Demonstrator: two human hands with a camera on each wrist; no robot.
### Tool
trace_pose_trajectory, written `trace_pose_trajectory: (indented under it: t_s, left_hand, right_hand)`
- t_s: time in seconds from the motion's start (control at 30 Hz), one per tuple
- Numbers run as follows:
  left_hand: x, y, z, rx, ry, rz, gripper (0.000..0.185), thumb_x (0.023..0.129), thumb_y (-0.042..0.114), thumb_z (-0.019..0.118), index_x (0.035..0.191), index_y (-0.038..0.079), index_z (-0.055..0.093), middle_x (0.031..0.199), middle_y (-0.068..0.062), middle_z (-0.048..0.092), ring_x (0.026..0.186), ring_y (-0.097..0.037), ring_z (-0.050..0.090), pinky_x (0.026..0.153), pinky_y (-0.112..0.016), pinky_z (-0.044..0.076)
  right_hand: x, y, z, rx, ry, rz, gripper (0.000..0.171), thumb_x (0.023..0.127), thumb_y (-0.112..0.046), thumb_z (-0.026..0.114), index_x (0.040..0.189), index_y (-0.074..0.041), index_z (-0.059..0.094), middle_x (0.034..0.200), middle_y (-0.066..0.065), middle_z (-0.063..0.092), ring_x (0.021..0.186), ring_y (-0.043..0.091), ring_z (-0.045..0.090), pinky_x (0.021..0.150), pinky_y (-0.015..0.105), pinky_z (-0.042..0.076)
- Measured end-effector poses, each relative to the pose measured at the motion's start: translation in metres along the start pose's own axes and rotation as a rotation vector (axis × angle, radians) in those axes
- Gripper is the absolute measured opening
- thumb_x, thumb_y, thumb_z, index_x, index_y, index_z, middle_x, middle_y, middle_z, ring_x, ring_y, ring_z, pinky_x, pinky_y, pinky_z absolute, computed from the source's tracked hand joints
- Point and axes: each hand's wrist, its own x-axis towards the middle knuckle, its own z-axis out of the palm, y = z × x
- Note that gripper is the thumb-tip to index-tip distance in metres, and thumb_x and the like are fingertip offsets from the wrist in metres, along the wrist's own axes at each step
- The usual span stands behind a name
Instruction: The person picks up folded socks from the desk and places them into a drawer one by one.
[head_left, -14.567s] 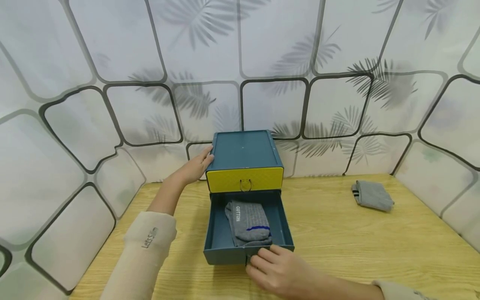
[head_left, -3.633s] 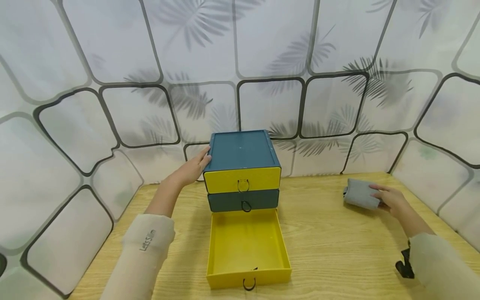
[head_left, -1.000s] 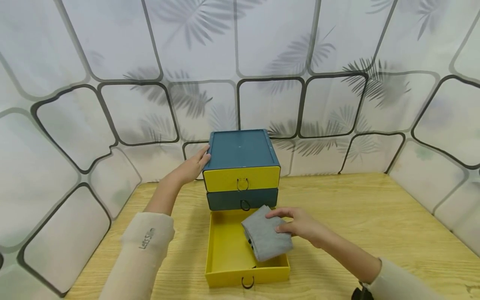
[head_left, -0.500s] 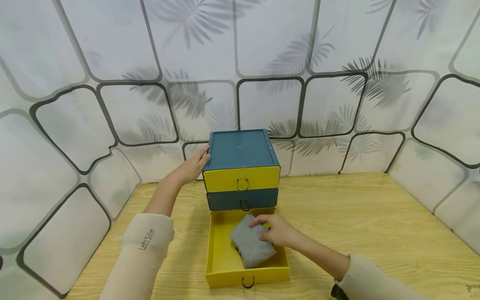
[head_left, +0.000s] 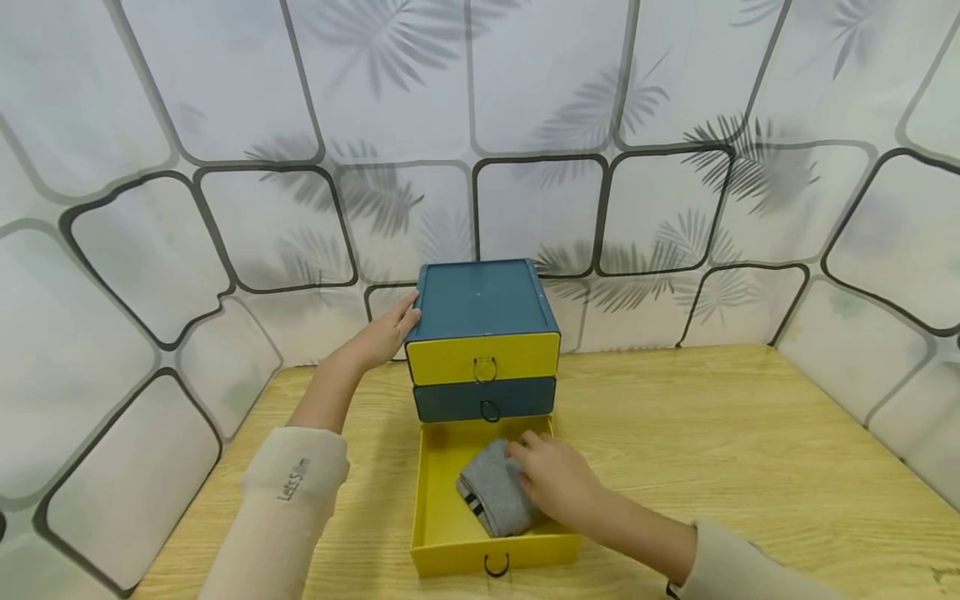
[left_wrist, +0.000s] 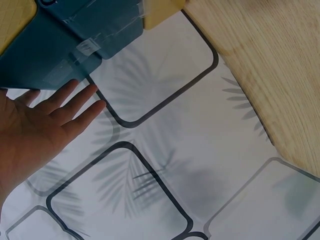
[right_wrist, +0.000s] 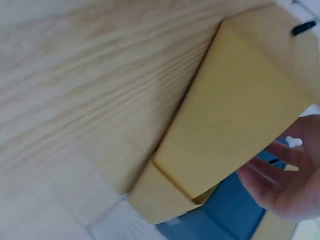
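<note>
I am looking down on the table (head_left: 712, 450), a pale wood top running to the patterned wall along its far edge. At the middle of that far edge the cabinet (head_left: 480, 312) is standing, blue-bodied with three drawers: the top yellow one and the blue one beneath it are sitting closed, each with a small ring pull. The bottom drawer (head_left: 442, 467), yellow, is lying pulled right out toward the near edge, its ring pull facing me.

Inside that drawer the sock (head_left: 491, 496), grey and folded with dark stripes at one end, is lying toward the right side. My right hand (head_left: 551, 479) is resting on top of it, fingers curled over the fabric and pressing it down against the drawer floor; I am judging that as a light hold more than a firm pinch. My left hand (head_left: 386, 333) is bracing the cabinet's left side near its top corner, fingers straight and spread flat, as the left wrist view is also showing (left_wrist: 37, 122).

As I am reading it, the sock is already in the drawer, so the placing is nearly done. What is remaining is letting go, withdrawing the right hand, and sliding the drawer shut.
</note>
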Motion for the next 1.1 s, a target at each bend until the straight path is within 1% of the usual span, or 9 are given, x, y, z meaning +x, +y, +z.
trace_pose_trajectory:
  t_s: [0.1, 0.2, 0.27, 0.33, 0.47, 0.57, 0.77, 0.93, 1.1]
  left_hand:
    - [0.001, 0.001, 0.000, -0.003, -0.002, 0.001, 0.056, 0.102, 0.038, 0.017, 0.149, 0.015, -0.003, 0.152, -0.015, 0.002, 0.135, -0.037, 0.008, 0.105, -0.056, 0.011]
    - [0.001, 0.001, 0.000, -0.002, -0.005, 0.002, 0.056, 0.102, 0.039, 0.017, 0.149, 0.015, -0.004, 0.152, -0.015, 0.002, 0.135, -0.037, 0.008, 0.105, -0.056, 0.011]
    - [0.001, 0.002, 0.000, -0.001, -0.004, 0.002, 0.056, 0.102, 0.039, 0.017, 0.149, 0.015, -0.004, 0.152, -0.015, 0.002, 0.135, -0.037, 0.008, 0.105, -0.056, 0.012]
    - [0.000, 0.002, 0.000, -0.001, -0.001, -0.001, 0.056, 0.102, 0.038, 0.017, 0.149, 0.015, -0.003, 0.152, -0.015, 0.002, 0.135, -0.037, 0.008, 0.105, -0.056, 0.012]
    - [-0.001, 0.002, 0.000, -0.005, 0.004, -0.006, 0.056, 0.102, 0.038, 0.017, 0.149, 0.015, -0.003, 0.152, -0.015, 0.002, 0.135, -0.037, 0.008, 0.105, -0.056, 0.012]
    - [-0.001, 0.001, 0.000, -0.011, -0.001, 0.000, 0.056, 0.102, 0.038, 0.017, 0.149, 0.014, -0.003, 0.152, -0.015, 0.002, 0.135, -0.037, 0.008, 0.105, -0.056, 0.012]
    - [-0.002, 0.001, 0.001, -0.024, -0.012, 0.006, 0.055, 0.103, 0.036, 0.017, 0.149, 0.013, -0.004, 0.151, -0.016, 0.001, 0.136, -0.035, 0.006, 0.106, -0.055, 0.011]
    - [-0.003, 0.001, 0.001, -0.021, -0.007, 0.003, 0.055, 0.103, 0.036, 0.017, 0.149, 0.014, -0.004, 0.151, -0.016, 0.002, 0.136, -0.036, 0.007, 0.105, -0.055, 0.012]
    - [-0.003, 0.002, 0.001, -0.020, 0.002, 0.004, 0.055, 0.103, 0.036, 0.018, 0.149, 0.015, -0.003, 0.151, -0.016, 0.003, 0.135, -0.037, 0.009, 0.105, -0.056, 0.013]
  right_hand:
    - [-0.007, -0.010, -0.007, -0.100, 0.177, -0.117, 0.021, 0.075, -0.009, 0.074, 0.094, -0.009, 0.067, 0.087, 0.004, 0.060, 0.070, 0.018, 0.056, 0.056, 0.024, 0.050]
    - [-0.015, -0.022, -0.010, -0.138, 0.385, -0.272, 0.008, 0.084, -0.009, 0.060, 0.085, -0.011, 0.067, 0.080, 0.001, 0.060, 0.065, 0.015, 0.055, 0.052, 0.021, 0.047]
    - [-0.021, -0.030, -0.011, -0.135, 0.488, -0.372, 0.019, 0.089, -0.010, 0.050, 0.080, -0.013, 0.066, 0.077, -0.001, 0.060, 0.063, 0.013, 0.054, 0.052, 0.019, 0.047]
    - [-0.027, -0.039, -0.009, -0.142, 0.546, -0.471, 0.031, 0.095, -0.013, 0.040, 0.076, -0.015, 0.064, 0.072, -0.004, 0.057, 0.060, 0.010, 0.051, 0.051, 0.015, 0.042]
    - [-0.037, -0.053, -0.004, -0.184, 0.533, -0.586, 0.037, 0.099, -0.019, 0.036, 0.072, -0.019, 0.062, 0.067, -0.007, 0.050, 0.057, 0.005, 0.039, 0.052, 0.009, 0.024]
    - [-0.041, -0.058, 0.001, -0.215, 0.492, -0.594, 0.044, 0.101, -0.022, 0.031, 0.069, -0.022, 0.061, 0.067, -0.008, 0.049, 0.057, 0.005, 0.035, 0.055, 0.012, 0.016]
    - [-0.039, -0.058, 0.011, -0.267, 0.529, -0.597, 0.049, 0.101, -0.012, 0.028, 0.064, -0.021, 0.059, 0.067, -0.008, 0.047, 0.056, 0.005, 0.034, 0.053, 0.012, 0.014]
    - [-0.038, -0.057, 0.012, -0.217, 0.546, -0.566, 0.051, 0.102, -0.011, 0.028, 0.061, -0.021, 0.056, 0.067, -0.007, 0.046, 0.056, 0.006, 0.032, 0.053, 0.012, 0.014]
    - [-0.034, -0.054, 0.010, -0.238, 0.583, -0.554, 0.050, 0.101, -0.008, 0.030, 0.060, -0.019, 0.056, 0.067, -0.006, 0.045, 0.055, 0.007, 0.033, 0.051, 0.012, 0.019]
